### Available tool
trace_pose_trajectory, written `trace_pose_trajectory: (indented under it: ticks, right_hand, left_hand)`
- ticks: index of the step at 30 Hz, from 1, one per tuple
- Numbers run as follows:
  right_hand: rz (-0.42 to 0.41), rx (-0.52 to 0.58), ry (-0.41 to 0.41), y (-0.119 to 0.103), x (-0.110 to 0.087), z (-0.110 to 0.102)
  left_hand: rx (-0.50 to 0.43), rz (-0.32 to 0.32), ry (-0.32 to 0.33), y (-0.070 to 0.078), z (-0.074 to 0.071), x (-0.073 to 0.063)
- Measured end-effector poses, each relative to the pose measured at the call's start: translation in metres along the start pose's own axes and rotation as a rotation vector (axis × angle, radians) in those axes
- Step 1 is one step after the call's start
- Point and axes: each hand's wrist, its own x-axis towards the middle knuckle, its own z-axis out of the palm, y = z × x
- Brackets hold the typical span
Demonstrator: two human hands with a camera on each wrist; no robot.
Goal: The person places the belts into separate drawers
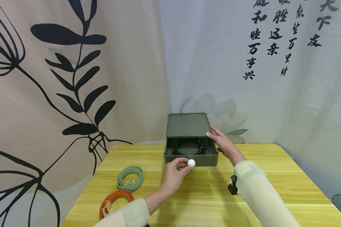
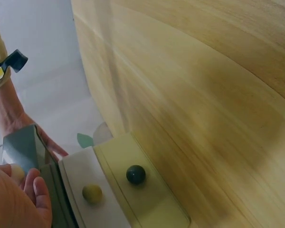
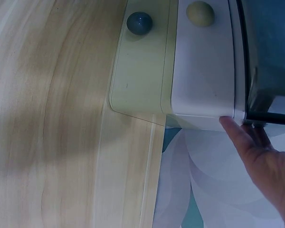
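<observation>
A small drawer cabinet (image 1: pixel 187 124) with a dark grey-green top stands toward the back of the table. Its top drawer (image 1: pixel 207 160) is pulled out, and a coiled black belt (image 1: pixel 200 148) lies inside. My left hand (image 1: pixel 173 175) pinches the round white knob (image 1: pixel 191 162) on that drawer's front between thumb and fingers. Against the cabinet's right side my right hand (image 1: pixel 225 146) rests with extended fingers, the thumb near the top's front corner. In the left wrist view, a white drawer (image 2: pixel 80 171) with a yellowish knob (image 2: pixel 92 194) sits beneath it.
The lowest drawer (image 2: pixel 166 204) is pale yellow with a dark knob (image 2: pixel 136 174). A coiled green belt (image 1: pixel 139 181) and a coiled orange belt (image 1: pixel 113 196) lie left on the wooden table (image 1: pixel 204 195). A printed curtain (image 1: pixel 136 78) hangs behind.
</observation>
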Motion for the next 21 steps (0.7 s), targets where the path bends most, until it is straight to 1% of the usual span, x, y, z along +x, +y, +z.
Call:
trace_pose_trajectory:
  ticks: [5, 11, 17, 21]
  right_hand:
    - [0.002, -0.008, -0.001, 0.000, 0.000, 0.000]
    - [0.005, -0.010, 0.001, -0.001, -0.001, 0.001]
    - [0.004, -0.002, -0.005, -0.002, -0.001, 0.000]
    - [0.004, 0.000, -0.006, -0.001, 0.000, -0.001]
  left_hand:
    - [0.011, -0.009, -0.005, -0.002, 0.000, 0.003]
    - [-0.001, -0.005, -0.006, -0.002, -0.001, 0.005]
    - [0.030, 0.003, 0.002, -0.003, -0.002, 0.009]
    - [0.030, -0.001, 0.001, -0.004, -0.002, 0.012]
